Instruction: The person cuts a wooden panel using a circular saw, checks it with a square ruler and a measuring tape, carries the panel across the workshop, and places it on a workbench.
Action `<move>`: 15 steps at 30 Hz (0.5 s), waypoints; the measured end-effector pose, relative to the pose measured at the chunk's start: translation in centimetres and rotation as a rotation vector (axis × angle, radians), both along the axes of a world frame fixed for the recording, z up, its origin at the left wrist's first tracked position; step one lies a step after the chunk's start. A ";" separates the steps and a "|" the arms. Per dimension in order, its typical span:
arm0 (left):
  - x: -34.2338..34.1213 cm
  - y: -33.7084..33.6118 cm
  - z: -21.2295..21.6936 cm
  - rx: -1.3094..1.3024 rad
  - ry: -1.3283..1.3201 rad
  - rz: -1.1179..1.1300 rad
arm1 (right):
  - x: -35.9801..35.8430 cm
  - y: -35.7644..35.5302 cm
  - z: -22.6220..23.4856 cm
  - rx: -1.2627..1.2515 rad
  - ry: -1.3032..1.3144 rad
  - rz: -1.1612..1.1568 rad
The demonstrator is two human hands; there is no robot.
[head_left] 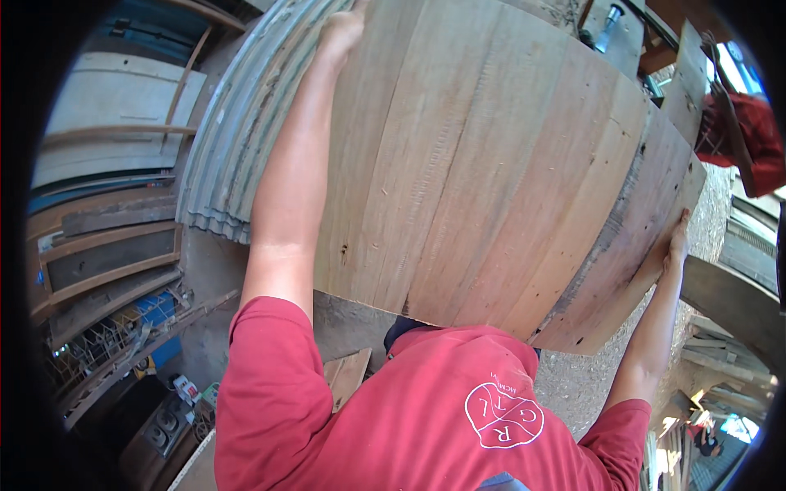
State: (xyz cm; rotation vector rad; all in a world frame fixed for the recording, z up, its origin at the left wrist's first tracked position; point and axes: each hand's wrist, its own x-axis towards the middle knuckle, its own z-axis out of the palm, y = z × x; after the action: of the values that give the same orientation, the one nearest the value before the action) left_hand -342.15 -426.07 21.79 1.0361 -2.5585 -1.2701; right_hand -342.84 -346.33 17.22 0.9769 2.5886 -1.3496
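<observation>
A wide wooden panel (491, 164), made of several pale and reddish boards side by side, spans the space in front of my chest. My left hand (341, 31) is closed at the panel's far left edge, with its fingertips cut off by the top of the picture. On the right side, my right hand (678, 242) grips the panel's edge, its fingers partly hidden. Both arms stretch out wide, and the near edge of the panel lies close to my red shirt.
Corrugated metal sheets (237, 139) stand stacked left of the panel. Farther left are a white cabinet (123, 102) and wooden frames (110, 260). A metal tool (608, 29) lies beyond the panel. Red fabric (749, 143) shows at the far right, above scrap boards (712, 352).
</observation>
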 end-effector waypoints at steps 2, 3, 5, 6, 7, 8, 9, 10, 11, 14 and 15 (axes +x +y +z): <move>-0.1 -0.7 1.6 -0.066 0.011 0.019 | 0.0 -1.9 -1.1 -0.022 0.045 0.043; -0.7 -0.8 1.5 -0.102 0.042 -0.004 | 0.2 -1.2 -1.0 -0.015 0.110 0.044; -1.7 -1.0 0.8 -0.087 0.138 -0.024 | -0.1 -0.2 -0.6 -0.022 0.018 -0.057; -2.4 -0.7 0.4 -0.081 0.228 -0.049 | -0.2 0.0 -0.7 0.009 -0.018 -0.038; -2.5 -0.6 -0.1 -0.069 0.255 -0.055 | -0.1 0.5 -0.5 0.032 -0.014 -0.039; -3.1 0.9 -0.9 -0.016 0.149 -0.093 | 0.6 2.2 0.2 0.077 -0.010 -0.064; -3.0 -0.5 -2.1 0.021 0.095 -0.103 | 0.8 1.4 -0.6 0.178 -0.020 -0.066; -3.2 -1.6 -3.6 0.062 0.041 -0.118 | 0.8 0.4 -1.3 0.280 -0.031 -0.078; -3.1 -3.8 -5.1 0.105 0.027 -0.114 | 0.4 -1.8 -1.8 0.361 -0.051 -0.071; -4.4 1.1 -7.4 0.214 0.084 -0.122 | 3.0 -2.9 0.2 0.456 -0.077 -0.162; -3.8 -1.0 -9.1 0.340 0.094 -0.135 | 3.0 -4.3 0.1 0.438 -0.065 -0.159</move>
State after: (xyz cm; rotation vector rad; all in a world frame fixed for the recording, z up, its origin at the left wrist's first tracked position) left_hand -346.00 -427.04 12.69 0.8384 -2.4305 -1.7909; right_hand -339.88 -350.58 17.35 1.2803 2.8683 -0.7645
